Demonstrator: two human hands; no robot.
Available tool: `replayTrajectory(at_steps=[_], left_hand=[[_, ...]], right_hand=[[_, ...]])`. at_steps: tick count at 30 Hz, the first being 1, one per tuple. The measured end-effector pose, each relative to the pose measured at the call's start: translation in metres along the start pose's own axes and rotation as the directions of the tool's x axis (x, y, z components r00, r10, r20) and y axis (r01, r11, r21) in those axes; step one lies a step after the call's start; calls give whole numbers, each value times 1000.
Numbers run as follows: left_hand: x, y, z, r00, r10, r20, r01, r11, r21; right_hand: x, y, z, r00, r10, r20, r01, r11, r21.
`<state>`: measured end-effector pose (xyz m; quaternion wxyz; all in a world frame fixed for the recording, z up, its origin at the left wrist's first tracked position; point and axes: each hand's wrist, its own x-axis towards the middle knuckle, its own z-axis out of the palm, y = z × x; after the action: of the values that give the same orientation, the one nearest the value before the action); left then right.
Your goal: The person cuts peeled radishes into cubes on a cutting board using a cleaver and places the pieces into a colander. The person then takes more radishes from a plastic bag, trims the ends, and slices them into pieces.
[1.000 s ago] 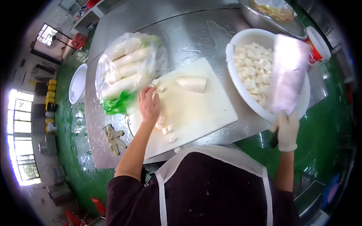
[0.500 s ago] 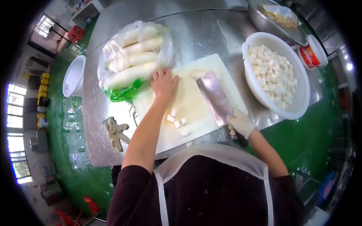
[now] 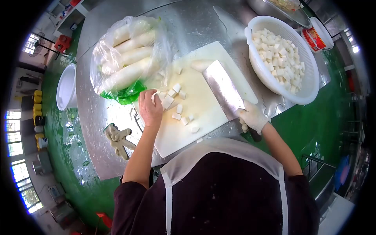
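Note:
My right hand (image 3: 253,117), in a pale glove, grips the dark handle of a broad cleaver (image 3: 224,89). The blade lies over the right half of a white cutting board (image 3: 207,113), its far end by a piece of peeled daikon (image 3: 200,65). My bare left hand (image 3: 150,108) is at the board's left edge, fingers curled, with a white daikon cube showing between thumb and fingers. Several loose daikon cubes (image 3: 167,102) lie just right of it. Beyond it, a clear plastic bag (image 3: 166,58) holds whole peeled daikons (image 3: 135,56); its green part (image 3: 127,94) is nearest my hand.
A white colander (image 3: 313,84) full of daikon cubes stands right of the board. Behind it are a steel basin (image 3: 270,13) and a white tub with a red label (image 3: 313,37). A cloth glove (image 3: 118,139) lies on the steel table (image 3: 192,31) at left; a white bucket (image 3: 66,87) is beyond the edge.
My left hand has drawn back toward me and left from beside the bag, and its fingers have curled. More daikon cubes now lie mid-board. The cleaver stays in my right hand.

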<state>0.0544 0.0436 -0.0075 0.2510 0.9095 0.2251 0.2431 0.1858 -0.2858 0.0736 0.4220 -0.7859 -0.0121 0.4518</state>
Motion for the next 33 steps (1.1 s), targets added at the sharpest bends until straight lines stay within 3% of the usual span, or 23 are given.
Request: replayTrajectory(at_steps=[1, 5, 11, 14, 15, 17, 18, 20, 21, 23, 24, 26, 29, 32, 33], left_hand=[[-4, -5, 0, 996, -78, 32, 76, 995, 63], [5, -9, 19, 999, 35, -35, -32, 996, 86], [43, -2, 45, 990, -116, 83, 107, 989, 106], [44, -6, 40, 993, -63, 95, 71, 995, -74], [43, -8, 38, 980, -92, 176, 128, 971, -200], [41, -11, 33, 936, -114, 334, 258, 866, -428], [40, -17, 37, 960, -100, 263, 225, 832, -506], [37, -29, 49, 989, -82, 121, 141, 753, -643], [40, -23, 44, 995, -91, 49, 102, 773, -626], [48, -5, 32, 991, -96, -95, 22, 810, -586], [51, -6, 35, 993, -96, -74, 29, 779, -627], [53, -14, 43, 994, -109, -31, 56, 709, -703], [49, -37, 48, 978, -174, 112, 205, 895, -396], [35, -25, 25, 909, -276, 311, 383, 846, -370], [26, -17, 18, 922, -275, 272, 368, 841, -397]], right_hand=[[0, 0, 0, 1000, 2, -9, -2, 1000, -23], [0, -5, 1, 999, 32, -15, -32, 998, -46], [5, -2, -1, 1000, -1, -9, 0, 998, -62], [6, 0, -1, 1000, 0, -4, 0, 999, -54], [7, 0, -1, 1000, 1, 0, -1, 999, -49], [7, -8, 1, 999, -36, -15, 32, 983, -182], [7, -14, 3, 998, -55, -21, 48, 967, -248], [14, -30, 8, 972, -223, -73, 141, 804, -578], [20, -38, 10, 948, -309, -78, 162, 679, -716], [40, -44, 17, 884, -463, -67, 234, 561, -794], [49, -48, 20, 845, -533, -54, 259, 495, -830], [55, -73, 24, 858, -514, 20, 264, 406, -875], [57, -91, 30, 838, -520, 164, 337, 258, -906], [44, -85, 36, 817, -495, 296, 416, 149, -897], [39, -80, 37, 809, -484, 335, 438, 116, -891]])
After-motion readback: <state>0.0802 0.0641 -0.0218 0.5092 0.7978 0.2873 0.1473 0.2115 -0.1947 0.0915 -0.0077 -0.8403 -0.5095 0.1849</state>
